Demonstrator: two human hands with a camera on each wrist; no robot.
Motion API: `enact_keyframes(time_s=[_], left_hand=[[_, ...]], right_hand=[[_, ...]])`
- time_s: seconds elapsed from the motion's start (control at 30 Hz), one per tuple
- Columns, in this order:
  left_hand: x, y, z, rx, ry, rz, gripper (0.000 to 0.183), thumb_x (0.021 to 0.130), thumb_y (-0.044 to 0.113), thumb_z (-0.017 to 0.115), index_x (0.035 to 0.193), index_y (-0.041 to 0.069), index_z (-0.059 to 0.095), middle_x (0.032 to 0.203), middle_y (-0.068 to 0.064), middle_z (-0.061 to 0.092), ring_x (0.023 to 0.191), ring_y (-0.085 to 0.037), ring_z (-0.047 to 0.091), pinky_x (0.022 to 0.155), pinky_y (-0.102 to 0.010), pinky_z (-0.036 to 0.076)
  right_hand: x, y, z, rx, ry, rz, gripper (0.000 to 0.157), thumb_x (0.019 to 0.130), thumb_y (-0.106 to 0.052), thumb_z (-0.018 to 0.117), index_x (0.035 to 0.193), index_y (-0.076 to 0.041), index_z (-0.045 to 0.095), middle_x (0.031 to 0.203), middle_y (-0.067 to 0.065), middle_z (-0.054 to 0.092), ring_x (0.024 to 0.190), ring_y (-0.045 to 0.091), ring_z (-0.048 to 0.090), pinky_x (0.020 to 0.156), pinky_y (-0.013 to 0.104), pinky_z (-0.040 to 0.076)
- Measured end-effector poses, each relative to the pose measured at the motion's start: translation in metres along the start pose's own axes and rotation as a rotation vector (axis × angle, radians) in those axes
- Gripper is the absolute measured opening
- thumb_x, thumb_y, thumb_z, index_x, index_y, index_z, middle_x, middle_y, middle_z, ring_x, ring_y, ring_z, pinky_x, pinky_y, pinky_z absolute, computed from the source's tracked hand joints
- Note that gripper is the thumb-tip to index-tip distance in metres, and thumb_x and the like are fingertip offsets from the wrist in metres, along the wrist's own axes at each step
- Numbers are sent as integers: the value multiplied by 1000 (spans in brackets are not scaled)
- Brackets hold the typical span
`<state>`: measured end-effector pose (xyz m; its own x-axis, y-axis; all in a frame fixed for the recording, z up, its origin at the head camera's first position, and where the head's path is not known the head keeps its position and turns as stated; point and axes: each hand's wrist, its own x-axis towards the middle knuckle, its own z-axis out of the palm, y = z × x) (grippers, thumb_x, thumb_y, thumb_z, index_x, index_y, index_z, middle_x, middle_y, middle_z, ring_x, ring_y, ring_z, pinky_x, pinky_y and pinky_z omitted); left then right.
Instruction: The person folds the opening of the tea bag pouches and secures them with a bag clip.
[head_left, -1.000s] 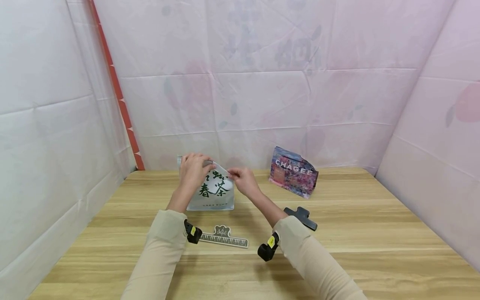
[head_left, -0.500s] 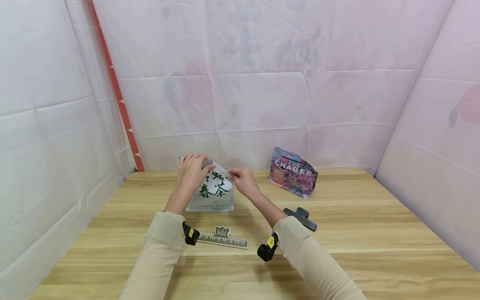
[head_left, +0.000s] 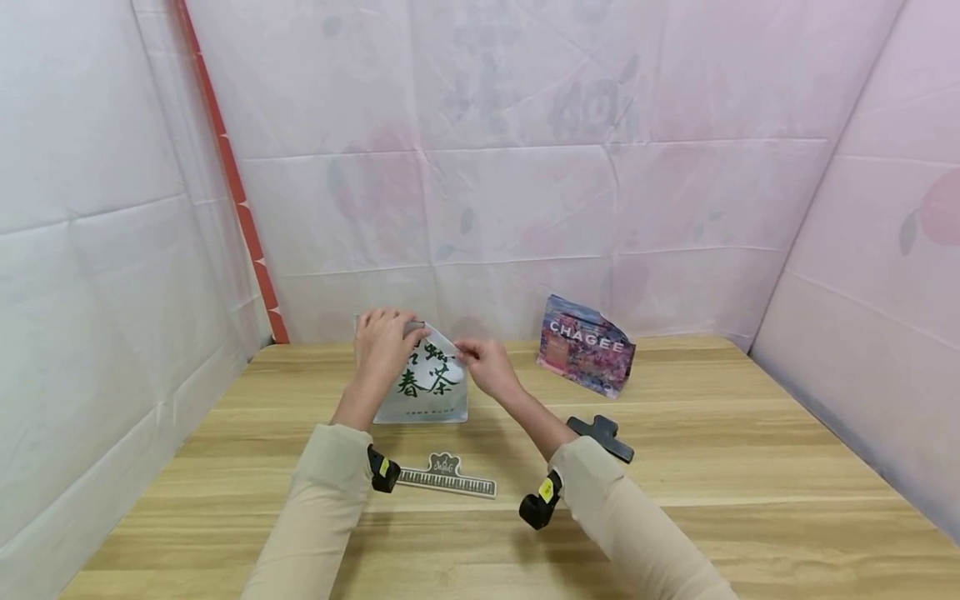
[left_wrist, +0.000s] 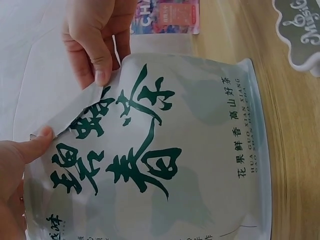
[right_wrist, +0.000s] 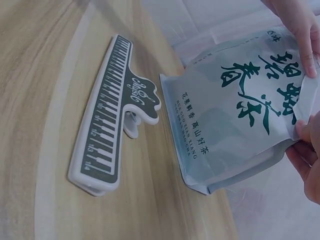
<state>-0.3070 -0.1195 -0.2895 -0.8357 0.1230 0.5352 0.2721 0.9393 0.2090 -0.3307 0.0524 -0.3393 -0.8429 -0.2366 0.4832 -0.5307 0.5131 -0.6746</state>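
Observation:
A pale tea bag (head_left: 427, 396) with green Chinese characters stands upright near the back of the table. Its top right corner is folded down toward the front, as the left wrist view shows on the bag (left_wrist: 210, 115). My left hand (head_left: 381, 343) grips the top edge, thumb in front and fingers behind. With thumb and fingers my right hand (head_left: 487, 365) pinches the folded corner at the bag's right side. In front of the bag lies a white clip (head_left: 447, 481) with a piano-key pattern and "Music" on its handle, touched by neither hand.
A purple-blue CHAGEE bag (head_left: 587, 346) stands at the back right. A dark grey clip (head_left: 602, 437) lies on the wooden table (head_left: 712, 467), right of my right forearm. White and pink cloth walls (head_left: 525, 208) enclose the back and sides.
Almost nothing differs: both hands keep their hold on the tea bag, and the fold stays in place. The view shifts very slightly.

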Motion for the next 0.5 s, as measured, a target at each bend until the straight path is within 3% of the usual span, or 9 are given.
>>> enact_keyframes(time_s=[0.37,0.5], left_hand=[[-1,0,0,-11,19,5,33,87,37,61,107,11,67,105,-8,64,106,-27,50,100,-39,25],[-1,1,-1,-22,26,4,33,87,36,62,107,10,67,105,-8,63,105,-28,50,99,-39,25]], right_hand=[[-1,-11,-2,99,-39,-56,21,88,0,57,108,1,62,96,14,66,85,24,64,73,32,50],[4,-17,-1,75,-35,-60,17,88,1,57,105,1,61,94,13,65,85,23,63,74,31,50]])
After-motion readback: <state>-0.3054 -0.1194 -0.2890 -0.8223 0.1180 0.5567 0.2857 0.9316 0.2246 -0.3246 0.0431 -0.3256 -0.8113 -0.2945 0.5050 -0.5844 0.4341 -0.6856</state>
